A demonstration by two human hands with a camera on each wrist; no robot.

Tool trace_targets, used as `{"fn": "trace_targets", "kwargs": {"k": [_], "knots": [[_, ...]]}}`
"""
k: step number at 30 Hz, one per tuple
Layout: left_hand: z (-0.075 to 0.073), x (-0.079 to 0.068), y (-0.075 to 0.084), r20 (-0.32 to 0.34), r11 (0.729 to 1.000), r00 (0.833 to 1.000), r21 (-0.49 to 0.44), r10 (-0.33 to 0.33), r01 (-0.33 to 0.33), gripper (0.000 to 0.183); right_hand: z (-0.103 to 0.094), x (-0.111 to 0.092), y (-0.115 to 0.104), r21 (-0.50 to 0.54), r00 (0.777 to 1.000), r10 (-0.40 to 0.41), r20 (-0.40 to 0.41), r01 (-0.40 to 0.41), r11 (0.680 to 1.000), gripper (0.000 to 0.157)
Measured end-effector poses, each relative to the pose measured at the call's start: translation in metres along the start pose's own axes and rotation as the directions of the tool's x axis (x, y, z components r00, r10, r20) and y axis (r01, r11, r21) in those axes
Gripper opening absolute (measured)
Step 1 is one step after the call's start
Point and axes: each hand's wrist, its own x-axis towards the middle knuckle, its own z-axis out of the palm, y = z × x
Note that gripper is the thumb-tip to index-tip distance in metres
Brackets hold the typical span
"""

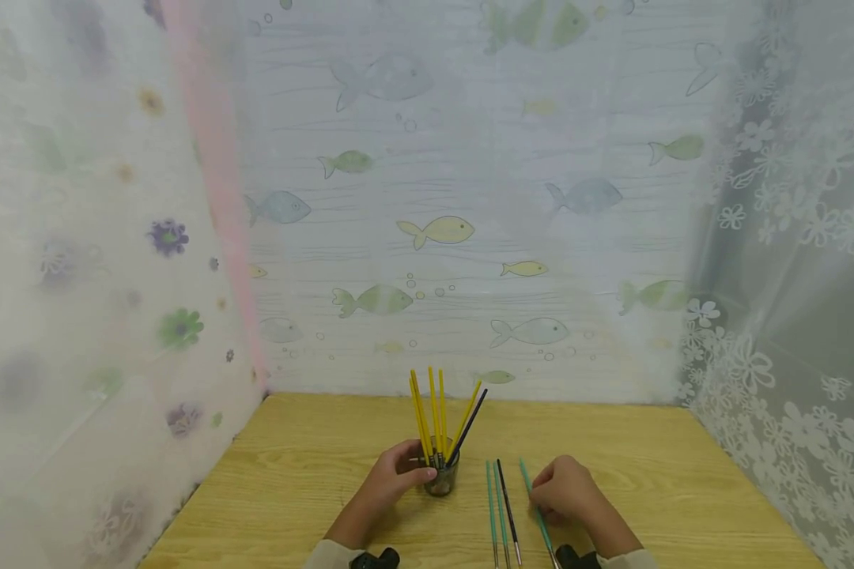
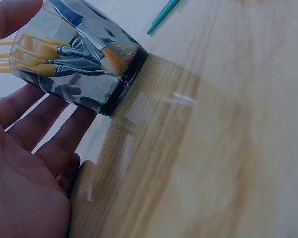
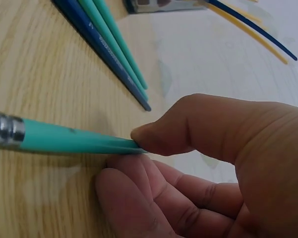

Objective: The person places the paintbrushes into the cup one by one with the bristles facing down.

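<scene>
My left hand (image 1: 396, 476) grips a clear glass (image 1: 443, 484), thumb on one side and fingers round the other. Inside it, yellow-handled paintbrushes (image 2: 37, 52) and one dark-handled paintbrush (image 1: 470, 423) stand bristles down, handles leaning outward. To the right of the glass, my right hand (image 1: 568, 491) pinches a teal paintbrush (image 3: 64, 138) between thumb and fingertips. Its metal ferrule points toward me in the head view; the bristles are out of frame. Between the hands lie two teal paintbrushes (image 1: 492, 498) and a dark blue one (image 1: 507, 498), side by side.
A light wooden table (image 1: 313, 427) holds everything. At its far edge hangs a sheet printed with fish (image 1: 441, 229). Flower-patterned sheets (image 1: 167, 237) close in the left and right sides. Dark wrist cameras (image 1: 375, 559) sit at the cuffs.
</scene>
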Motion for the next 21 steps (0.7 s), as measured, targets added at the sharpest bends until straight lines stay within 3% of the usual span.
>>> {"fn": "trace_targets", "kwargs": {"k": [7,14,21], "knots": [[0.000,-0.001,0.002,0.013,1.000,1.000,-0.011,-0.008,0.008,0.055,-0.004,0.009,-0.002,0.027,0.998,0.001,-0.056,0.000,1.000,0.018],[-0.002,0.001,-0.001,0.036,1.000,0.999,0.000,0.000,0.000,0.058,-0.013,0.011,-0.011,0.180,0.998,0.017,-0.052,-0.008,0.984,0.029],[-0.002,0.001,-0.001,0.063,1.000,0.998,-0.011,0.020,-0.019,0.055,-0.018,0.011,-0.022,0.237,0.996,0.000,-0.090,0.021,0.971,0.030]]}}
